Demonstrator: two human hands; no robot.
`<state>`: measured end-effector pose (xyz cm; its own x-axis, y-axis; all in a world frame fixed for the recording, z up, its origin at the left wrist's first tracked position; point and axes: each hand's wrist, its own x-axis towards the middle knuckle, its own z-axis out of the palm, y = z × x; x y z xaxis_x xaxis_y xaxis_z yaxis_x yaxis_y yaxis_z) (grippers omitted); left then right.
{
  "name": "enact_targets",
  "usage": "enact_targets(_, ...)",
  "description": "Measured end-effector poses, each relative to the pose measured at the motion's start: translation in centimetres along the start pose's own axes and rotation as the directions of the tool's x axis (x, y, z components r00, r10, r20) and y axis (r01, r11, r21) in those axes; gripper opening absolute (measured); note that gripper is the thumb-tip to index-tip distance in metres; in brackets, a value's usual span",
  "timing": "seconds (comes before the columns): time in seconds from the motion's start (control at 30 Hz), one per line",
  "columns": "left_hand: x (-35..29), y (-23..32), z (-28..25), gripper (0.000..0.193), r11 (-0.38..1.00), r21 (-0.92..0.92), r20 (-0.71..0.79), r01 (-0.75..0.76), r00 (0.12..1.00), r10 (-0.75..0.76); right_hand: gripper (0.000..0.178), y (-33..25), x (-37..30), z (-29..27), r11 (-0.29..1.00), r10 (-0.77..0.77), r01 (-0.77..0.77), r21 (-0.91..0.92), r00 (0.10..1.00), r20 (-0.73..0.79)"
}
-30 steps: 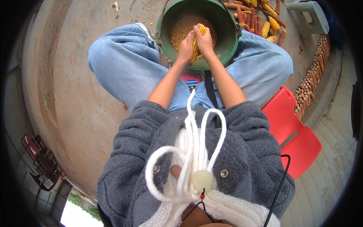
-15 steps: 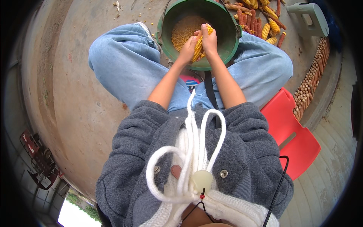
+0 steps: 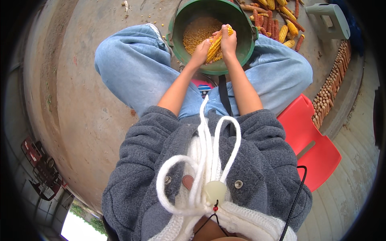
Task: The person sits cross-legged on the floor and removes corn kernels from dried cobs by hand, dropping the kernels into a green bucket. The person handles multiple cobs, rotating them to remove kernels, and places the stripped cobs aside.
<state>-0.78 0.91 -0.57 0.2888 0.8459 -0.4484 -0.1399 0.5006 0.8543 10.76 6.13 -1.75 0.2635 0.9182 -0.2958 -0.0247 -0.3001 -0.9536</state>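
Between my two hands, over a green bucket (image 3: 173, 45), is a yellow corn cob (image 3: 215, 47) held at a slant. My left hand (image 3: 200, 54) grips its lower left side. The fingers of my right hand (image 3: 228, 41) wrap round its upper right end. A strip along the cob looks orange and bare of kernels. Loose corn kernels (image 3: 195, 37) cover part of the bucket's bottom, below the cob. The bucket stands between my bent legs, and its dark handle hangs at the side.
Beyond the bucket to the right lie yellow cobs (image 3: 290, 28) and stripped reddish cobs (image 3: 272, 29). A grey-green plastic stool (image 3: 339, 22) stands at far right, near a long stack of cobs (image 3: 327, 86). A red plastic seat (image 3: 317, 140) is behind my right side.
Both hands and the cob have shifted slightly to the right. The cob leans over more, and my right hand has turned on its upper end.
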Motion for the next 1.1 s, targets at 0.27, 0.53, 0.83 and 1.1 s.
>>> enact_targets(0.27,-0.6,0.9,1.6,0.042,0.991,0.093,0.027,-0.092,0.996,0.089,0.035,-0.5,1.1,-1.3,0.989,0.075,-0.073,0.129,0.997,-0.015)
enact_targets(0.53,0.3,-0.7,-0.3,0.044,0.996,-0.082,0.063,0.037,0.998,-0.032,0.027,-1.1,0.2,-0.6,0.989,0.019,-0.014,0.146,0.999,-0.03)
enact_targets(0.83,0.3,-1.3,1.0,0.04,0.981,0.02,-0.007,-0.194,0.981,0.194,0.031,-2.2,0.6,-1.5,0.948,0.075,-0.071,0.311,0.997,-0.001)
enact_targets(1.1,-0.7,1.3,0.8,0.041,0.999,-0.023,-0.038,-0.036,0.999,0.035,0.037,-3.3,0.2,-2.0,0.935,0.12,-0.111,0.336,0.993,-0.007)
